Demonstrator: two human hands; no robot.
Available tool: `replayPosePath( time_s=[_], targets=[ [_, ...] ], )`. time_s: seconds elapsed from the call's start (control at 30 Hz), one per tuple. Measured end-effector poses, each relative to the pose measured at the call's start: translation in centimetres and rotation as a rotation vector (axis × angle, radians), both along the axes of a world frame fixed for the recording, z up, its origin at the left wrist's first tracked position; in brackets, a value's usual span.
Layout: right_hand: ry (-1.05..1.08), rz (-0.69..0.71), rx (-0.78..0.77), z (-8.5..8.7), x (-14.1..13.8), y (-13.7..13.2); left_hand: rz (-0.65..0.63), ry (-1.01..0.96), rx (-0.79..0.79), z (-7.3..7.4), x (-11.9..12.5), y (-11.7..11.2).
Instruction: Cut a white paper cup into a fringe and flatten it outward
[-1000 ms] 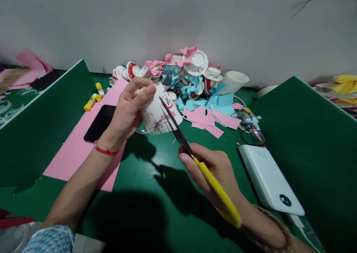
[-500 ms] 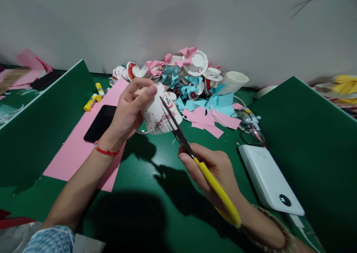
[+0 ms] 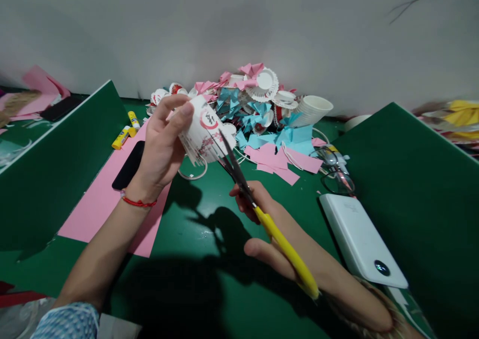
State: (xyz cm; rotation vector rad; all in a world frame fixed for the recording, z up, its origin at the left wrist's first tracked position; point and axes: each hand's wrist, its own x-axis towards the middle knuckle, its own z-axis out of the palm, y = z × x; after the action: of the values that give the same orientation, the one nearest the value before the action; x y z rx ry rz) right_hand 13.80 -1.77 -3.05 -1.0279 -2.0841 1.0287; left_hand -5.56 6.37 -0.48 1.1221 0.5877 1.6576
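My left hand (image 3: pixel 161 147) is wrapped round a white paper cup (image 3: pixel 202 134) with a red mark and pink blossom print. It holds the cup above the green table (image 3: pixel 194 259), and the cup's wall is cut into thin strips. My right hand (image 3: pixel 273 239) grips yellow-handled scissors (image 3: pixel 262 214). Their dark blades reach up to the cup's fringed edge. A red string bracelet sits on my left wrist.
A pink sheet (image 3: pixel 101 199) with a black phone (image 3: pixel 129 165) on it lies at the left, by glue sticks (image 3: pixel 123 134). A pile of cut cups and pink and blue paper (image 3: pixel 254 104) lies at the back. A white power bank (image 3: pixel 359 239) and glasses (image 3: pixel 335 172) lie right. Green dividers (image 3: pixel 411 189) stand on both sides.
My left hand has turned and lifted the cup, so the red mark now faces up. My right hand has shifted its fingers on the scissor handles and moved slightly left.
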Motion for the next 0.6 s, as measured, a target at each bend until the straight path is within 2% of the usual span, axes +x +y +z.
replayPosePath(
  time_s=[0.13,0.37,0.6],
  targets=[
    [0.002,0.046,-0.047,0.0,0.1,0.3,0.021,-0.043,-0.005,0.4,0.0,-0.2],
    [0.063,0.044,-0.070,-0.1,0.1,0.2,0.031,0.088,-0.034,-0.5,0.6,-0.2],
    [0.095,0.025,-0.086,-0.2,-0.1,0.3,0.025,0.124,-0.034,-0.8,0.6,-0.1]
  ],
)
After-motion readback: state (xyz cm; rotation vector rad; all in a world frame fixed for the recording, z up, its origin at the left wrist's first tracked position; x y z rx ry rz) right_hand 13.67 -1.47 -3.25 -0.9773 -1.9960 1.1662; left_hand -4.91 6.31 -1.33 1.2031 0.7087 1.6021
